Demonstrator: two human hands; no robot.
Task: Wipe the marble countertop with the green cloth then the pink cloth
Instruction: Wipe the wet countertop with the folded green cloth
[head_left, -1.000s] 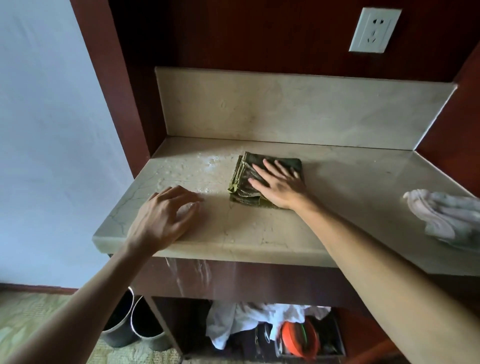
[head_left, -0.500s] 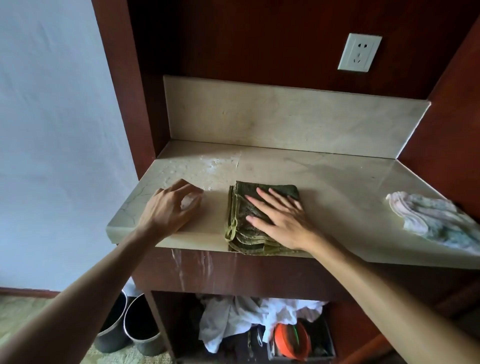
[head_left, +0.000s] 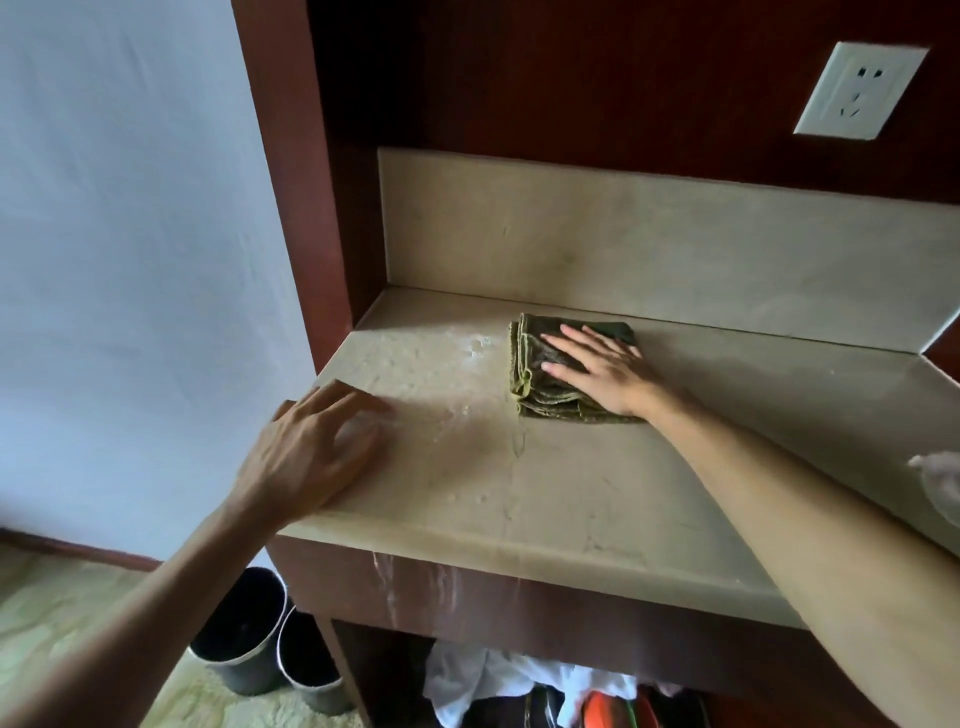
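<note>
The right hand (head_left: 602, 371) lies flat, fingers spread, on the folded green cloth (head_left: 545, 371) near the back of the marble countertop (head_left: 571, 499) — the cloth just short of the backsplash (head_left: 649, 254). At eight o'clock from the cloth, the left hand (head_left: 311, 452) rests on the counter's left front edge, fingers curled. White specks dot the marble between them. At the far right edge, about four o'clock — a pale cloth (head_left: 943, 480), barely in frame.

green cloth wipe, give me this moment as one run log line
stage: green-cloth pass | right hand flat on green cloth near backsplash | left hand braced on countertop | pink cloth idle
</note>
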